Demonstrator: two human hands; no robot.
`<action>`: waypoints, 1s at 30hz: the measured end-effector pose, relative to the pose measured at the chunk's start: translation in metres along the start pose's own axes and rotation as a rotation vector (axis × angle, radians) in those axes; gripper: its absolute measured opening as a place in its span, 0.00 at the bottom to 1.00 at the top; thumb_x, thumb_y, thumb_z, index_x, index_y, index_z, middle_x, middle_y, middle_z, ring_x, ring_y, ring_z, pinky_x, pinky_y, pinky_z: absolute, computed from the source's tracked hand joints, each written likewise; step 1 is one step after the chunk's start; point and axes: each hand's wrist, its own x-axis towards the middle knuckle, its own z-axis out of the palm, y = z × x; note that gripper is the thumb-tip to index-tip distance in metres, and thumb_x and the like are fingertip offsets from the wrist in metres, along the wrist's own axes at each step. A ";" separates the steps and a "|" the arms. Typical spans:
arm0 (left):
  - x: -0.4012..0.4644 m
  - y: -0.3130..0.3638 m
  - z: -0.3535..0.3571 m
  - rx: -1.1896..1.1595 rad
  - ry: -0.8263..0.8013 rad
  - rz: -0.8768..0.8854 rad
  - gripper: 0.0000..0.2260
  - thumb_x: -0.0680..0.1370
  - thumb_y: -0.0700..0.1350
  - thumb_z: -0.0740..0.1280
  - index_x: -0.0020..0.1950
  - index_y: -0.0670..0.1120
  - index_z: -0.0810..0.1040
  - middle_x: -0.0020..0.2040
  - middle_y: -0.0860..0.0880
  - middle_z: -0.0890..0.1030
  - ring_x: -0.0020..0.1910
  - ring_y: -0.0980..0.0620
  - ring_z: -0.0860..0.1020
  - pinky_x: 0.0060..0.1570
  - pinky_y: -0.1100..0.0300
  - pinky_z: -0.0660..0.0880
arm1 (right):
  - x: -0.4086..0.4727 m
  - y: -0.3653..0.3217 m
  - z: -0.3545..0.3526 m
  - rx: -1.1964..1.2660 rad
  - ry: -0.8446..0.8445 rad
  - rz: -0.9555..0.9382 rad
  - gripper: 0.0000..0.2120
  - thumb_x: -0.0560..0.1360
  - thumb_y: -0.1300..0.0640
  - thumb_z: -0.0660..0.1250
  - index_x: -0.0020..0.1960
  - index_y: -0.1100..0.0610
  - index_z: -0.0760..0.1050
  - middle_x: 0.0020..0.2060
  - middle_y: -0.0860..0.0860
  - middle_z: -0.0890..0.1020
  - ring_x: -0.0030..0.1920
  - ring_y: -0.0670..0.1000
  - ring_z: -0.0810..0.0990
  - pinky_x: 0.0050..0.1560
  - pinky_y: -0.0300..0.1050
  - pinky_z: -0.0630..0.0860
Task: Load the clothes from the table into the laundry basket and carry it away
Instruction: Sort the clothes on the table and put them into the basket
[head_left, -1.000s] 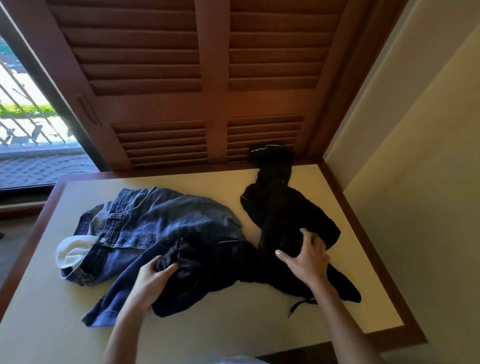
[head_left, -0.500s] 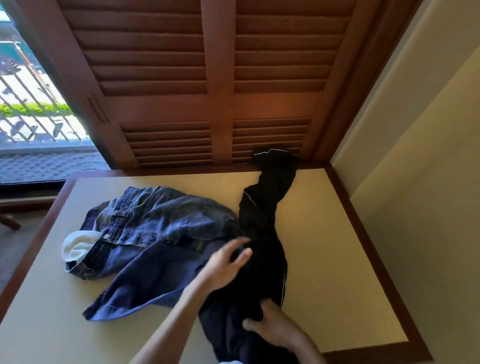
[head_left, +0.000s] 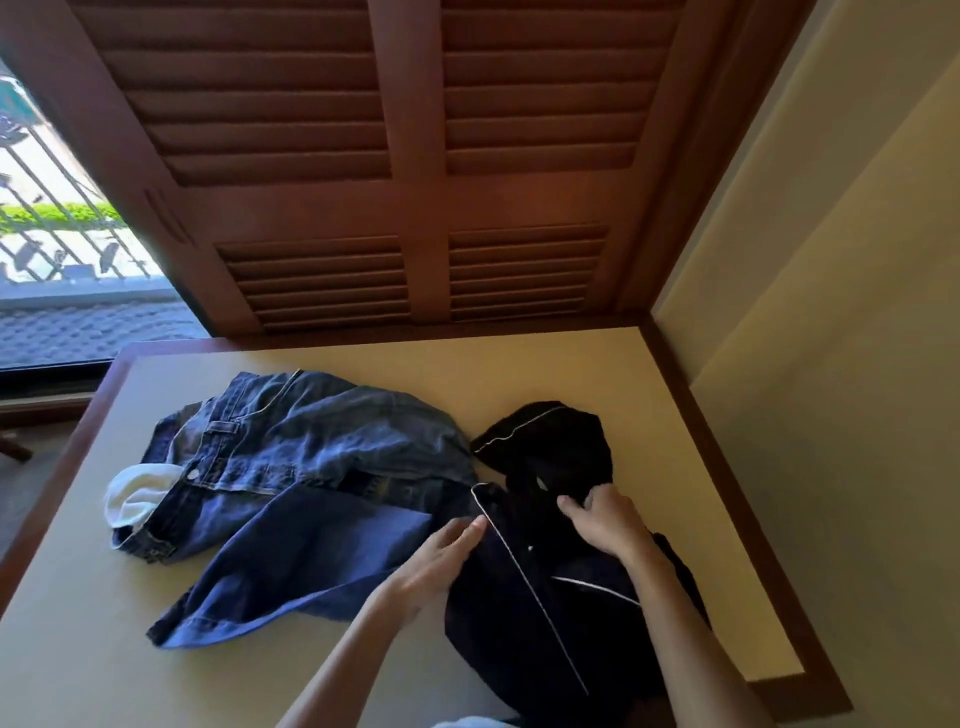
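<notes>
1. The black garment (head_left: 550, 587), dark with thin white piping, lies bunched at the lower centre-right of the frame, on the right half of the table (head_left: 675, 509) and running down toward its near edge.
2. The right hand (head_left: 605, 522) has its fingers curled into a fold at the garment's upper part and grips the cloth.
3. The left hand (head_left: 441, 558) lies with straight fingers against the garment's left edge, just beside the white piping; it touches the cloth without closing on it.
4. The blue jeans (head_left: 301, 473) sprawl across the centre-left of the frame, their right end touching the black garment; one leg reaches down toward the lower left.
5. A white cloth (head_left: 137, 499) peeks out from under the jeans' waistband at the left.
6. Behind the table, brown louvred shutters (head_left: 395, 156) fill the top of the frame.
7. A window with railings (head_left: 57, 234) shows at the upper left, and a plain cream wall (head_left: 841, 364) is on the right.
</notes>
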 end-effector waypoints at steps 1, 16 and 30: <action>0.000 -0.006 -0.004 0.039 0.019 0.035 0.27 0.74 0.72 0.64 0.65 0.56 0.77 0.59 0.51 0.83 0.58 0.54 0.80 0.62 0.54 0.76 | 0.003 -0.001 0.000 -0.090 0.068 -0.033 0.22 0.80 0.43 0.64 0.36 0.55 0.64 0.29 0.49 0.68 0.27 0.49 0.67 0.30 0.45 0.64; 0.029 -0.018 -0.100 0.911 0.495 -0.225 0.32 0.77 0.70 0.58 0.79 0.64 0.54 0.82 0.45 0.37 0.80 0.33 0.41 0.72 0.28 0.46 | 0.095 -0.066 0.004 -0.140 0.080 -0.119 0.19 0.76 0.39 0.64 0.44 0.55 0.80 0.42 0.50 0.84 0.54 0.57 0.80 0.60 0.53 0.68; -0.018 -0.101 -0.145 0.989 0.424 -0.158 0.39 0.79 0.67 0.59 0.83 0.52 0.48 0.83 0.47 0.40 0.81 0.49 0.38 0.76 0.37 0.40 | 0.117 -0.222 0.144 -0.069 -0.147 -0.236 0.50 0.71 0.32 0.69 0.80 0.57 0.53 0.77 0.58 0.64 0.74 0.61 0.66 0.73 0.56 0.66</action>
